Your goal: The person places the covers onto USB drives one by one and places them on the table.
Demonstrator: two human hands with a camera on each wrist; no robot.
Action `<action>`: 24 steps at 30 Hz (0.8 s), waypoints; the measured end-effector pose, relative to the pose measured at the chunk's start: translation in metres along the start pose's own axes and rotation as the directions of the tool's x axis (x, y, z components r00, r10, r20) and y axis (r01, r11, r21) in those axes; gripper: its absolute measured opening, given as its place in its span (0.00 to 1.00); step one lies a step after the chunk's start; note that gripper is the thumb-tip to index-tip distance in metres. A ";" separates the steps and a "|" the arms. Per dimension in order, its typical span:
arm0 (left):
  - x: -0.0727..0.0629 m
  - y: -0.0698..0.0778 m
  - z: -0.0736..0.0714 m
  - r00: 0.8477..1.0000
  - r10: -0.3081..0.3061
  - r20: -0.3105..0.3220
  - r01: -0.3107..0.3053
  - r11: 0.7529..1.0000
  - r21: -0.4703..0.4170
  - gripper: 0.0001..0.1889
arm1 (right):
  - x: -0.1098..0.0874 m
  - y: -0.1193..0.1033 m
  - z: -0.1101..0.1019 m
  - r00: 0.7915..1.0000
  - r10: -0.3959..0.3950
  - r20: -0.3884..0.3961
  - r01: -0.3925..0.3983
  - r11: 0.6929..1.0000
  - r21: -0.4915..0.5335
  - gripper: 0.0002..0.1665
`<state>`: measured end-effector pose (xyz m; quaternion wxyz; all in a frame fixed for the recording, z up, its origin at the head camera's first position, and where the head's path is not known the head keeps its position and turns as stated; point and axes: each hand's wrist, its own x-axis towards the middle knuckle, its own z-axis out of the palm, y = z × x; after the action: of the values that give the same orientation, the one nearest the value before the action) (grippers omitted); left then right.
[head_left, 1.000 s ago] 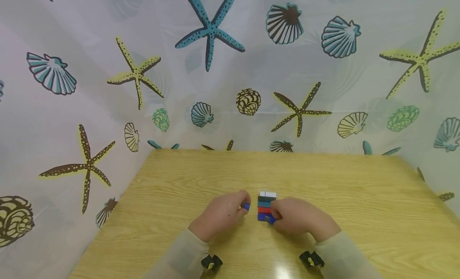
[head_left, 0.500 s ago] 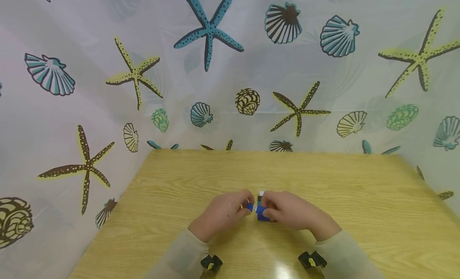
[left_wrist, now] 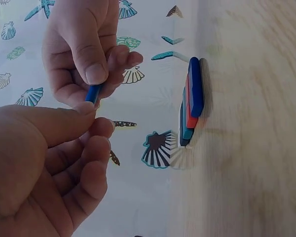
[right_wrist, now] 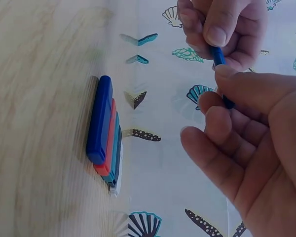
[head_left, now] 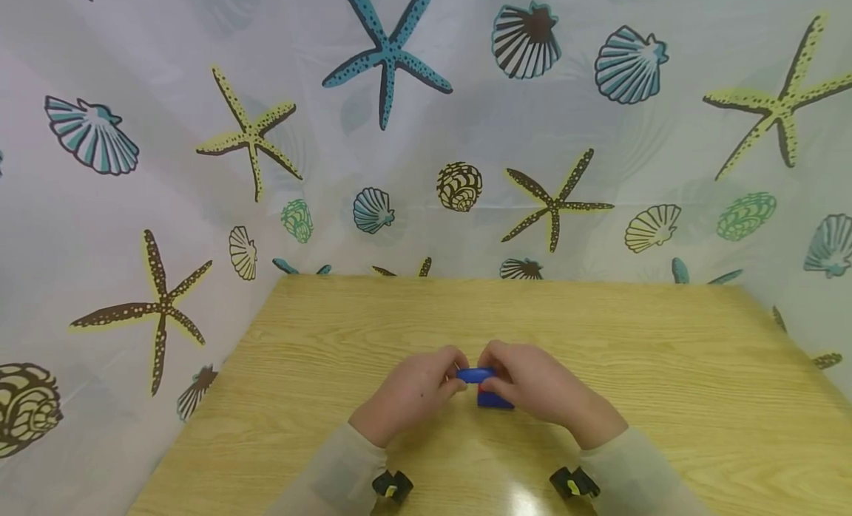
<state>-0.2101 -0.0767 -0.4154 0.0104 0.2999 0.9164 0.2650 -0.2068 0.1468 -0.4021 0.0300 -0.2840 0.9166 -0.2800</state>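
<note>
My left hand point(head_left: 416, 389) and right hand point(head_left: 542, 383) meet over the table, thumb and fingers of each pinching one end of a blue USB flash drive point(head_left: 475, 375). It lies level between them, cap and body in one line, with no metal plug showing. Just below, flat drives lie side by side in a row: a blue one point(right_wrist: 99, 118) nearest me, then red point(left_wrist: 191, 117), teal point(left_wrist: 187, 133), black point(left_wrist: 184, 141) and white point(right_wrist: 119, 173). In the head view my right hand hides most of that row.
Under everything is a wood-grain table point(head_left: 346, 324). A pale curtain point(head_left: 413, 235) printed with starfish and shells hangs at its back and sides. Dark straps point(head_left: 393, 486) sit at both wrists.
My right hand picked a blue USB flash drive from the row and brought it to the blue cap in my left hand. The metal plug, visible half a second ago, is now covered.
</note>
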 end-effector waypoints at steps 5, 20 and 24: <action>0.000 0.002 -0.001 1.000 0.020 -0.010 -0.020 1.000 0.011 0.09 | 0.000 -0.001 0.002 0.999 -0.034 -0.026 0.032 0.998 -0.059 0.06; 0.002 0.007 0.000 0.998 0.016 0.061 -0.018 1.000 0.020 0.07 | 0.001 0.001 0.010 0.988 -0.139 -0.067 0.128 0.981 -0.148 0.04; 0.001 0.005 0.003 0.998 0.019 0.057 -0.021 0.999 0.029 0.08 | 0.002 0.002 0.013 0.989 -0.140 -0.055 0.130 0.979 -0.156 0.04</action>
<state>-0.2078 -0.0714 -0.4150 0.0294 0.3165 0.9166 0.2426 -0.2067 0.1405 -0.4136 -0.0411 -0.3375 0.9144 -0.2198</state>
